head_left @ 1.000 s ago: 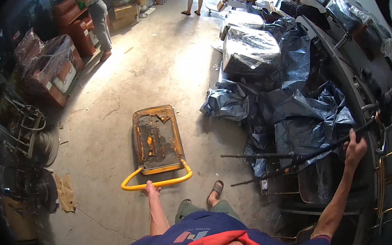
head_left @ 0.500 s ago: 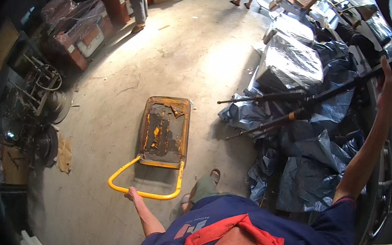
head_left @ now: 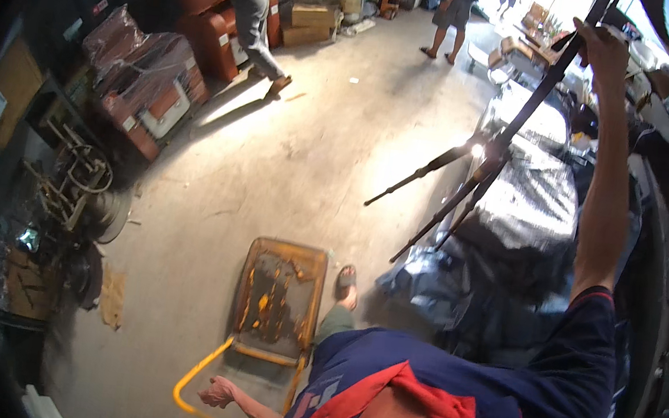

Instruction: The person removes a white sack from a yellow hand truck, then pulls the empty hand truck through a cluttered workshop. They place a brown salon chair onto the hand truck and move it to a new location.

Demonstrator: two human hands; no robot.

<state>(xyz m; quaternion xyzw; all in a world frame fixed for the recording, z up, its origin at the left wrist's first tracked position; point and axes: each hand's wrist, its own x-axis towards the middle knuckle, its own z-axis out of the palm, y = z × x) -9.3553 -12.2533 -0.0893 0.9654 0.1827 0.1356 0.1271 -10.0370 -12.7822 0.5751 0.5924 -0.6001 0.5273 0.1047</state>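
My right hand [head_left: 603,58], raised at the upper right, is closed round a long black tripod [head_left: 517,122]. Its legs, partly spread, angle down to the left over the floor and wrapped goods. Low in the view, my left hand [head_left: 219,392] is loosely open with nothing in it, seen within the loop of a yellow tubular handle [head_left: 184,382] and apart from the bar. That handle belongs to a flat platform trolley [head_left: 278,302] with a worn grey deck and rusty yellow edges, standing beside my sandalled foot [head_left: 346,285].
Silver-wrapped packages [head_left: 530,190] and dark plastic sheeting [head_left: 432,290] line the right side. Along the left stand plastic-wrapped furniture [head_left: 140,71] and metal machinery [head_left: 78,180]. A person in grey trousers [head_left: 251,18] and another in shorts [head_left: 453,16] are farther off on the concrete floor [head_left: 275,153].
My left hand has come off the trolley's handle. The tripod has swung up to a steeper angle with my right hand. The trolley appears lower and nearer, and the person in grey trousers has stepped.
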